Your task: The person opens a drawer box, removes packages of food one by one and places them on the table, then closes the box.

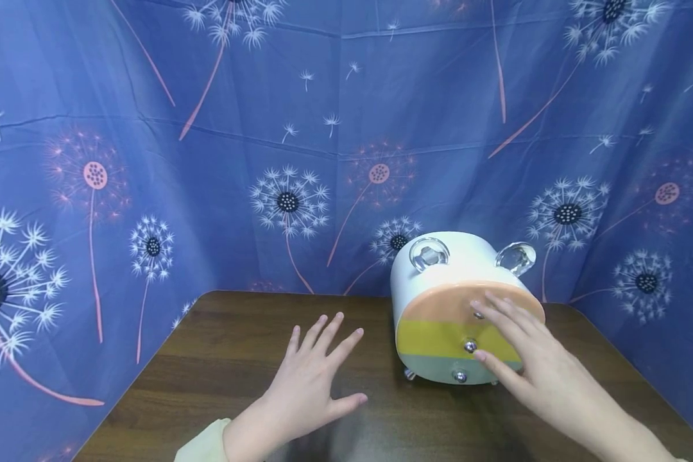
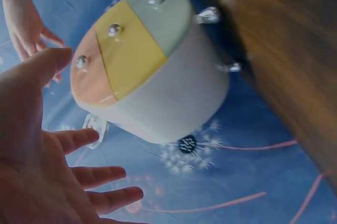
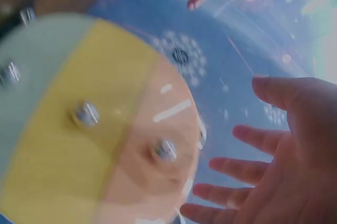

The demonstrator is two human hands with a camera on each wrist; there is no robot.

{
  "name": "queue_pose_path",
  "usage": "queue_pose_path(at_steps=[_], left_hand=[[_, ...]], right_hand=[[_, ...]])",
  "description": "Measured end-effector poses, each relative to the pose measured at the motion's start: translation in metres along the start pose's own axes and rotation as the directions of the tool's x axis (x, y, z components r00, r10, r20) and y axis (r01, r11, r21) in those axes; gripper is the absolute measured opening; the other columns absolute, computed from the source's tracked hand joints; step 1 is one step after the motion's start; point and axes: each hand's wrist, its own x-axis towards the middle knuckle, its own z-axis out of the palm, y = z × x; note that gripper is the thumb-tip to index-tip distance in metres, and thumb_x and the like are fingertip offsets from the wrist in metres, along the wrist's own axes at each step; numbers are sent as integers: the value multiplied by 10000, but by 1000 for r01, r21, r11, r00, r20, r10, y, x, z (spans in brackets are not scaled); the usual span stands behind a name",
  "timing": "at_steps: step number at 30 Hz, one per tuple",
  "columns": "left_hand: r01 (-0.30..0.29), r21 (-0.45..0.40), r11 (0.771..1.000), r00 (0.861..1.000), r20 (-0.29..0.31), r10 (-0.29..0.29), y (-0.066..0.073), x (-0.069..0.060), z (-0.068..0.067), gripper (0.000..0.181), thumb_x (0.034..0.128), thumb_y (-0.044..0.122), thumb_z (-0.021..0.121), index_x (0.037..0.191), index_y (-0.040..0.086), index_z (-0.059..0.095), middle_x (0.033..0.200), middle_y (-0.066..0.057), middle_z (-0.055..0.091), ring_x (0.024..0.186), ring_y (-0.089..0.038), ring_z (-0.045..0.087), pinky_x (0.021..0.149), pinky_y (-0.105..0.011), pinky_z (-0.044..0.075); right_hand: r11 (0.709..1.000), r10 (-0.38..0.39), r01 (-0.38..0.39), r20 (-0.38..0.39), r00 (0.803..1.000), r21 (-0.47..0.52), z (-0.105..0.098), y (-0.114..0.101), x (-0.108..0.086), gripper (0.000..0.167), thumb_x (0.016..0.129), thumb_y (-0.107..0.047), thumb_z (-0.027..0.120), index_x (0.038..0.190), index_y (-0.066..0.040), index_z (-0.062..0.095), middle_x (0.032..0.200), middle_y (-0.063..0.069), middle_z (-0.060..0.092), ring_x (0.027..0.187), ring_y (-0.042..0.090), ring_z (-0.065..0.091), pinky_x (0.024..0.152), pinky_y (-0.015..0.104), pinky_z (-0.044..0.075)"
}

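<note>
A small rounded drawer box [image 1: 439,273] with a white body stands on the right half of the table. Its front has three bands, orange on top, yellow [image 2: 129,50] in the middle and pale green at the bottom, each with a silver knob [image 3: 86,113]. Two clear ear-shaped pieces stick up from its top, and short silver feet hold it up. My right hand [image 1: 539,359] hovers before the front's right side, fingers spread, holding nothing. To the left of the box, my left hand [image 1: 303,385] is spread above the table, also holding nothing.
The brown wooden table [image 1: 219,359] carries the box near its back edge. Behind it and at both sides hangs a blue cloth [image 1: 219,192] printed with white and pink dandelions.
</note>
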Motion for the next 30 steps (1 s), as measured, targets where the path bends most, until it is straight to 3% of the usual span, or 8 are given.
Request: queue_pose_path(at_steps=[5,8,17,22,26,30], left_hand=[[-47,-13,999,999,-22,46,13,21,-4,864,744,669,612,1468,314,302,1536,-71,256,1389,-316,275,1019,-627,295],[-76,-13,997,996,-41,75,20,34,-5,856,744,655,625,1459,293,325,1532,-78,262,1385,-316,283,1019,-612,312],[-136,8,991,982,-133,136,34,68,-6,841,723,628,667,1426,260,389,1490,-104,330,1329,-316,369,1004,-557,374],[-159,17,987,971,-178,159,42,84,-8,818,728,601,667,1416,244,405,1432,-114,384,1255,-302,426,1017,-512,381],[-173,-5,985,959,-230,167,47,95,-8,788,736,575,668,1404,236,423,1412,-106,383,1221,-283,434,1000,-482,393],[-168,-20,986,958,-237,159,54,104,-9,790,751,581,653,1421,251,397,1415,-103,374,1208,-271,437,958,-457,409]], right_hand=[[1000,0,0,1,1000,18,-26,24,28,624,845,-299,690,1411,-262,427,1484,100,364,1370,388,276,971,704,236],[1000,7,-7,-16,1000,8,-38,40,44,598,838,-286,699,1385,-239,464,1471,109,388,1339,420,316,980,692,242],[997,68,-67,10,998,-48,-61,86,79,525,862,-280,676,1345,-170,504,1407,187,439,1220,485,417,844,683,357],[988,152,-151,89,984,-14,-65,105,91,501,883,-333,645,1336,-169,512,1368,206,467,1150,469,482,814,660,411],[975,213,-222,170,962,34,-63,115,100,499,883,-395,627,1327,-194,519,1303,208,524,1180,458,463,843,684,373],[965,231,-253,223,947,73,-61,126,105,491,885,-420,612,1302,-174,531,1273,197,554,1147,421,515,846,632,422]])
